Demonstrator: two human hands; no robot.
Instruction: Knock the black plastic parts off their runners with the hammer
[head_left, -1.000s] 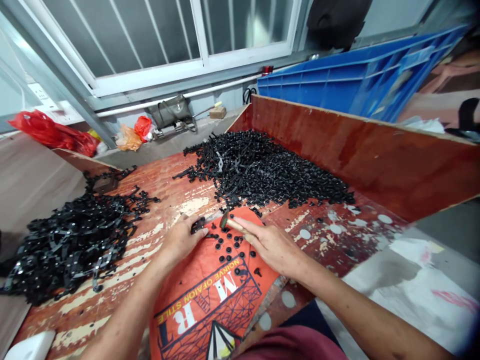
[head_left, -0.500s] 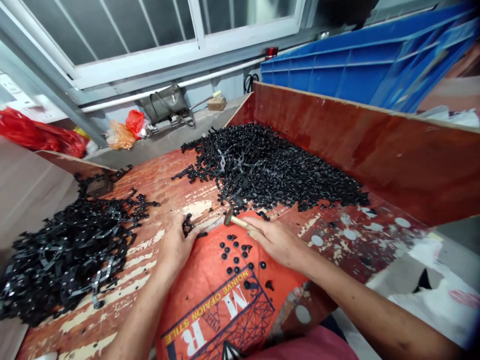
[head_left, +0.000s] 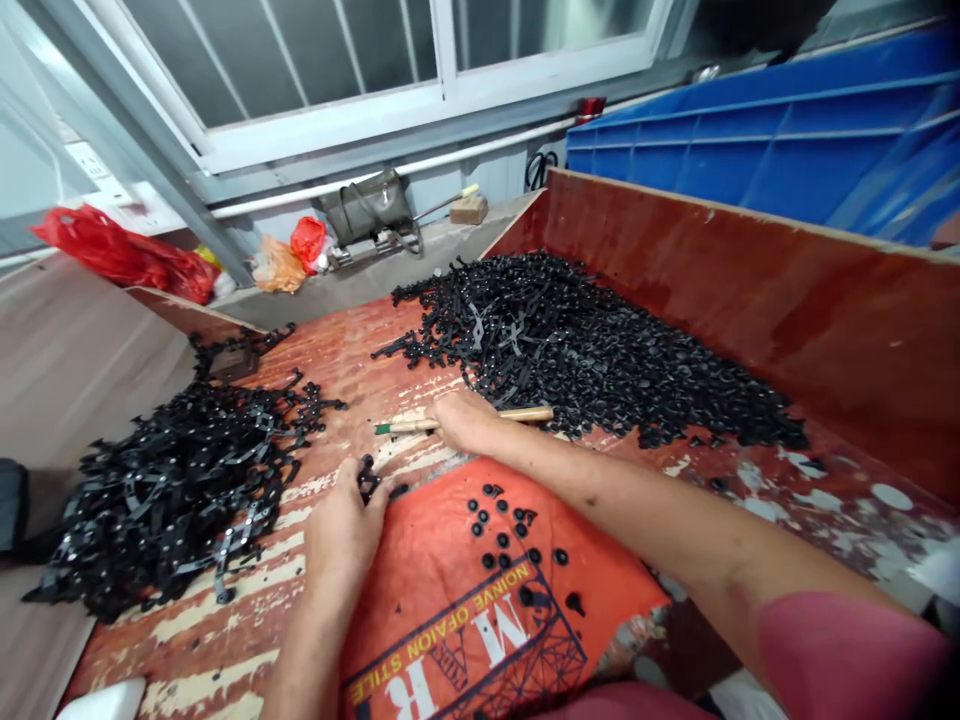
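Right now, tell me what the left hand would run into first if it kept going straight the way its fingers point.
The left hand points away from the person. First it meets the small black piece at its fingertips, then probably the wooden-handled tool under the right hand, though depth is unclear.

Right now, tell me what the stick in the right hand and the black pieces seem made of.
Stick in the right hand: looks like pale bare wood, matte, with a green tip. Black pieces: probably moulded plastic, slightly glossy with small highlights.
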